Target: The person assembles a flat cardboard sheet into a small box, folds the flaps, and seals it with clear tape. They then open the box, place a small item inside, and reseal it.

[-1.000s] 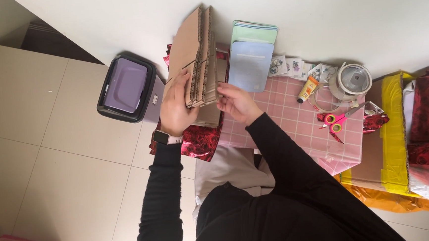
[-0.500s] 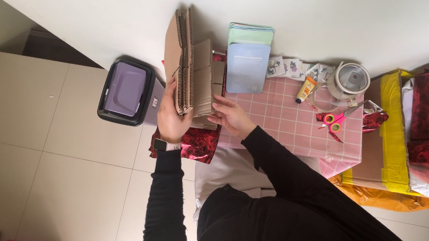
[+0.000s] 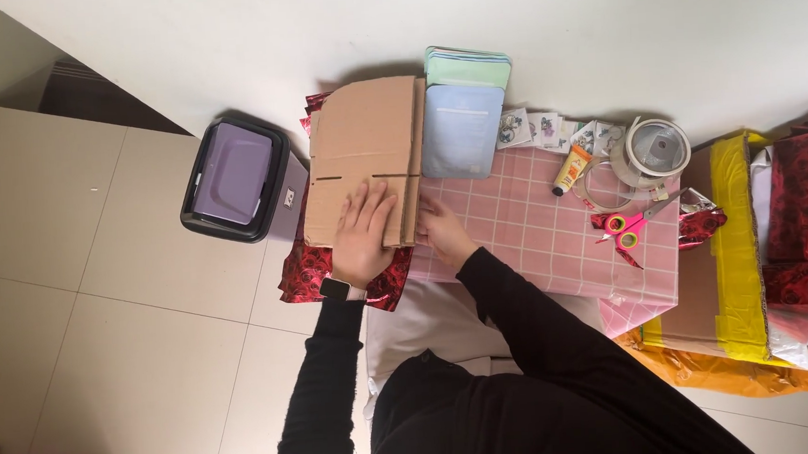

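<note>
A stack of flattened brown cardboard boxes point(image 3: 362, 145) lies flat on red rose-patterned wrapping paper point(image 3: 306, 270) at the left end of a small table covered in a pink checked cloth point(image 3: 554, 236). My left hand point(image 3: 364, 234) presses flat on the near part of the cardboard, fingers spread. Resting at the stack's right near edge is my right hand point(image 3: 440, 232), fingers against the side of the cardboard. Both arms wear black sleeves, and a dark watch sits on my left wrist.
A stack of pale blue and green pouches point(image 3: 462, 111) lies right of the cardboard. Stickers point(image 3: 548, 129), a yellow tube point(image 3: 571, 170), tape rolls point(image 3: 647, 156) and pink scissors point(image 3: 626, 227) lie further right. A lidded grey bin point(image 3: 233, 177) stands left; boxes and red paper point(image 3: 800, 203) right.
The cardboard stack stood upright on its edge between both hands; now it lies flat on the table with my left hand pressed on top and my right hand at its side.
</note>
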